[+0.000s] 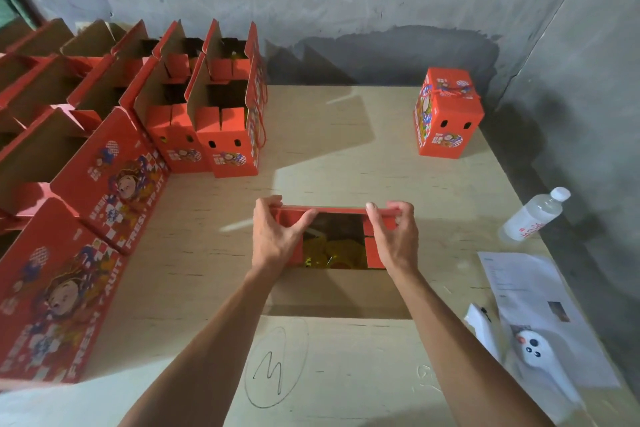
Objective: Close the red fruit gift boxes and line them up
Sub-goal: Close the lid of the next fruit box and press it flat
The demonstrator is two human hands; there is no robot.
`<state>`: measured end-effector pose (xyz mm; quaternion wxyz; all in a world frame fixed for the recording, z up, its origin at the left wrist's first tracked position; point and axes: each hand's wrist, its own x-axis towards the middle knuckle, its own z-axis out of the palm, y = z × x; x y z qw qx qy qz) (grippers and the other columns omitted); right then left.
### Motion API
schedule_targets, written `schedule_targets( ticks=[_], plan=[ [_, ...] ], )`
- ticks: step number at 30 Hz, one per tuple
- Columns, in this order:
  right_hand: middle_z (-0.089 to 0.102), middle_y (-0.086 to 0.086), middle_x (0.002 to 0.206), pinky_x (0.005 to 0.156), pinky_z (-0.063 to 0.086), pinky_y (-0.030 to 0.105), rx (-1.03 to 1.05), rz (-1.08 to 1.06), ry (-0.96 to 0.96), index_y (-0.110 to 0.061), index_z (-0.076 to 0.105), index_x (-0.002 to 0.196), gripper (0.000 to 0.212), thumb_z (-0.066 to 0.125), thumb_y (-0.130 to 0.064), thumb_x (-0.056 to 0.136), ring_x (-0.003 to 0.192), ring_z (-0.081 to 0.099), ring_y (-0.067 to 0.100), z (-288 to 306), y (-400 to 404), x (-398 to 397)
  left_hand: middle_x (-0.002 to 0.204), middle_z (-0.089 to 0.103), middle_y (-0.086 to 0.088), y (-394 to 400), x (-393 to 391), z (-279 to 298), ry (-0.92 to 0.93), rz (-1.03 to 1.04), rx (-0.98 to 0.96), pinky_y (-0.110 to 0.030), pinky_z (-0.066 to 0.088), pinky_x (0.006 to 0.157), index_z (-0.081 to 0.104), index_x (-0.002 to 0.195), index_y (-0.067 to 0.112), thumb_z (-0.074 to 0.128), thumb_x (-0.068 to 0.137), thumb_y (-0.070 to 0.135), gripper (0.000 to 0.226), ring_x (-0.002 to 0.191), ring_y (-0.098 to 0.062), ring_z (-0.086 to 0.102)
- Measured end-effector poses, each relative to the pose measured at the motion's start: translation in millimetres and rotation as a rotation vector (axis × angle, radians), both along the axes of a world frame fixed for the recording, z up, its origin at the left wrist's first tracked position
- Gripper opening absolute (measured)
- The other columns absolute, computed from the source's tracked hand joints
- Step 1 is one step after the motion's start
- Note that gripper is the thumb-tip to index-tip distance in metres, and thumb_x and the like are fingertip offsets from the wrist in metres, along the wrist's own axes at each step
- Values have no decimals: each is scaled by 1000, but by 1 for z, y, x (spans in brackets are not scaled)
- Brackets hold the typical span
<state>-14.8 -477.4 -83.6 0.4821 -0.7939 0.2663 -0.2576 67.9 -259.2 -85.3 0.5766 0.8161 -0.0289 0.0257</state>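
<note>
Open box [334,239] w/ yellow fruit, both hands gripping flaps.

Open red box [332,239] centre table; closed box [446,114] far right; open boxes [207,107] left.

"FRESH FRUIT" on open red boxes [104,184]

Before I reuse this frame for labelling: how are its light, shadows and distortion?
Head view: dim, light from the left; open boxes throw long shadows rightward over the table; wide-angle bends the edges; box interior dark; hands sharp.
</note>
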Motion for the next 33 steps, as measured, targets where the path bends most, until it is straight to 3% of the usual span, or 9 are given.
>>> schedule_targets(
  ticks=[4,7,9,13,15,19,22,27,33],
  plan=[
    [60,-19,111,65,57,19,15,81,59,-38,54,116,61,64,-83,76,94,63,5,2,-8,-7,111,60,13,7,2,-2,-54,-40,26,-18,50,84,54,110,32,78,66,80,69,102,-1,59],
    [61,-13,129,87,50,11,-128,218,94,-28,60,123,59,77,-65,80,112,61,2,-9,-23,-17,115,59,12,16,4,-11,-162,-164,160,-8,43,87,66,111,27,84,66,70,65,108,2,54],
    [58,-11,141,98,44,15,-232,278,94,-19,61,127,59,80,-53,83,125,56,4,-17,-29,-21,124,56,14,20,4,-18,-168,-208,227,-16,41,100,71,115,24,86,66,66,66,118,-1,48],
    [52,-4,151,108,48,32,-275,309,121,-13,58,138,65,77,-48,87,135,52,13,-20,-30,-21,148,48,6,19,9,-22,-127,-279,326,-35,31,120,66,135,23,78,76,63,72,139,-8,34],
    [44,-2,159,112,47,36,-243,343,159,-13,52,146,70,74,-48,89,142,46,15,-20,-32,-24,160,39,-1,19,11,-22,-112,-335,382,-44,22,125,58,143,24,72,82,64,74,152,-17,22],
    [31,1,167,113,47,38,-242,402,247,-12,42,156,80,72,-48,92,148,39,18,-19,-33,-25,168,23,-6,24,13,-22,-83,-434,459,-51,15,125,45,154,23,60,84,69,85,158,-24,8],
    [40,7,162,115,45,39,-328,392,224,-7,52,149,75,77,-45,89,145,44,20,-15,-36,-20,169,21,-5,26,15,-22,-59,-444,475,-48,14,126,39,158,18,59,85,67,90,158,-22,9],
    [58,11,145,105,53,39,-502,368,223,-5,68,131,65,81,-48,84,127,64,24,-8,-45,-12,162,39,-7,25,21,-16,-133,-383,495,-37,20,124,54,149,17,73,91,47,67,153,-21,25],
    [65,16,135,91,60,43,-689,384,153,-1,73,121,52,81,-38,86,110,72,32,-7,-43,-16,162,39,-1,48,27,-10,-213,-547,559,-44,30,121,55,148,29,58,104,35,44,154,-20,28]
  ],
)
